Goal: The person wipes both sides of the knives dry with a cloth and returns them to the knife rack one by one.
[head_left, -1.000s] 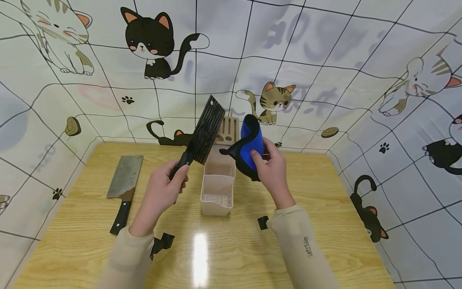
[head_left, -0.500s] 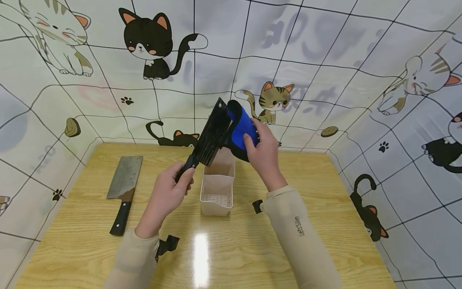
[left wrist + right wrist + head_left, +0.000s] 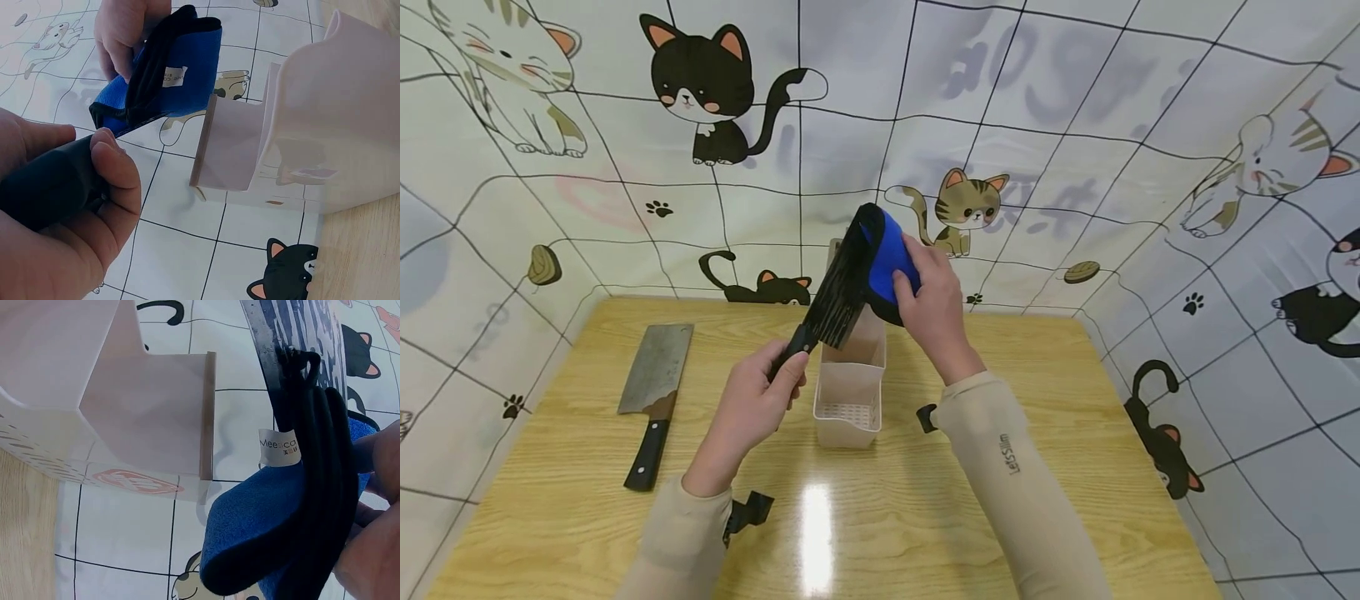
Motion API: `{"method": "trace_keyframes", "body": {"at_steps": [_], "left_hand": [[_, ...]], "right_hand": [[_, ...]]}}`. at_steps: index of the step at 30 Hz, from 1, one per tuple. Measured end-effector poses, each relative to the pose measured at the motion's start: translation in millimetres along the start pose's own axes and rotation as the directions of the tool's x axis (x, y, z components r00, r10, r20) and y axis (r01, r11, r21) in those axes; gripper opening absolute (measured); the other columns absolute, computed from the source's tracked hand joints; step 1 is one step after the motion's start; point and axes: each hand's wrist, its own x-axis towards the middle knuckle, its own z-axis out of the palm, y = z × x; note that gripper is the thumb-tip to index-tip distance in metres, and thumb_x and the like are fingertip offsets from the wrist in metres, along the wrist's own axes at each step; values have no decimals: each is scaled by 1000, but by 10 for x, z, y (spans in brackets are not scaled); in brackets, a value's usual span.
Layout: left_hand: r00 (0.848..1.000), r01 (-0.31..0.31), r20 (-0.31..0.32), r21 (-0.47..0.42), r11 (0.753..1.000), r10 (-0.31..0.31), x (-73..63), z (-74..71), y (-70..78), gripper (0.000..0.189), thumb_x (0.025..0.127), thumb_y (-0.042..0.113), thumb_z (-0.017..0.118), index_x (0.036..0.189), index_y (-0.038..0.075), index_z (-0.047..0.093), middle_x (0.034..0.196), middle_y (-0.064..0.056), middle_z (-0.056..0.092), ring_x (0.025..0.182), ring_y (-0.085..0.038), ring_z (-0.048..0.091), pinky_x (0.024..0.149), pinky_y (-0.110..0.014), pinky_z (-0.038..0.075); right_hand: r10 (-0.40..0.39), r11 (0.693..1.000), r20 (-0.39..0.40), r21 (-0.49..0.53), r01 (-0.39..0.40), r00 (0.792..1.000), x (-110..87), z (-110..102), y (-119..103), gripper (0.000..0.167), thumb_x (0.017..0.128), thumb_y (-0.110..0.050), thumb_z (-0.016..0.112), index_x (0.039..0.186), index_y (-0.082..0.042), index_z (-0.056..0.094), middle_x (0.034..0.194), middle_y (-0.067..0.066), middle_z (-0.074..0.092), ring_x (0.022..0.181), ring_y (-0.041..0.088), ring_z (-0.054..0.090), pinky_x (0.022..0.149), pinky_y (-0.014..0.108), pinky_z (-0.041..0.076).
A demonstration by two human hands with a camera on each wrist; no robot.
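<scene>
My left hand [image 3: 757,395] grips the black handle [image 3: 53,181] of a cleaver, whose dark streaked blade [image 3: 833,308] slants up and away to the right. In my right hand [image 3: 934,304] is a folded blue cloth with black edging [image 3: 891,254], held between thumb and fingers. The cloth overlaps the far part of the blade in the head view. A white label [image 3: 279,447] hangs from the cloth in the right wrist view, where the blade [image 3: 300,344] shows beside it. Blade and cloth are above a pale plastic holder [image 3: 848,383].
A second cleaver [image 3: 657,404] with a grey blade and black handle lies on the wooden table [image 3: 1000,517] at left. The holder stands mid-table, with its slotted back part partly hidden. Cat-patterned sheets [image 3: 842,167] wall the table's back and sides.
My right hand has brought the blue cloth left, onto the cleaver's blade. My left hand has shifted slightly right with its cleaver, while the holder and second cleaver stay put.
</scene>
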Motion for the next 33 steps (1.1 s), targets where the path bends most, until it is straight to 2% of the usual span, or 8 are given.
{"method": "trace_keyframes", "body": {"at_steps": [2, 11, 17, 26, 33], "left_hand": [[1000, -11, 3, 4, 1000, 11, 5, 9, -1, 28, 109, 23, 54, 89, 3, 59, 69, -8, 55, 55, -17, 49, 48, -29, 39], [998, -54, 11, 22, 998, 54, 20, 27, -4, 29, 109, 23, 54, 87, 5, 59, 66, -5, 53, 50, -14, 45, 46, -29, 38], [998, -68, 8, 37, 997, 67, 23, 25, -12, 30, 109, 22, 53, 85, 5, 59, 66, -4, 53, 49, -13, 43, 45, -28, 37], [999, -42, 0, 43, 998, 42, 20, 33, 23, 31, 109, 24, 53, 86, 4, 59, 67, -6, 54, 47, -14, 44, 43, -29, 37], [1000, -15, -16, 35, 999, 16, 37, 26, 48, 31, 110, 24, 52, 87, 3, 59, 69, -9, 56, 49, -17, 47, 45, -29, 39]], "right_hand": [[-1, 1000, 13, 3, 1, 1000, 15, 10, -3, 44, 99, -5, 59, 142, 3, 58, 128, 27, 60, 119, 43, 60, 105, 54, 48], [-47, 999, 119, 8, 47, 992, 88, 59, -30, 48, 100, 0, 54, 149, 3, 51, 145, 24, 56, 135, 40, 53, 112, 49, 45], [-70, 997, 161, -16, 74, 984, 89, 49, -88, 46, 101, 3, 52, 146, 0, 56, 145, 20, 58, 133, 40, 52, 112, 50, 45], [-179, 980, 193, -52, 192, 965, 31, 49, -187, 42, 100, 6, 51, 141, 2, 60, 140, 20, 62, 125, 42, 56, 106, 48, 49], [-235, 965, 221, -62, 254, 947, -54, 69, -265, 41, 100, 5, 54, 140, -1, 63, 140, 19, 63, 122, 40, 58, 110, 48, 45]]}}
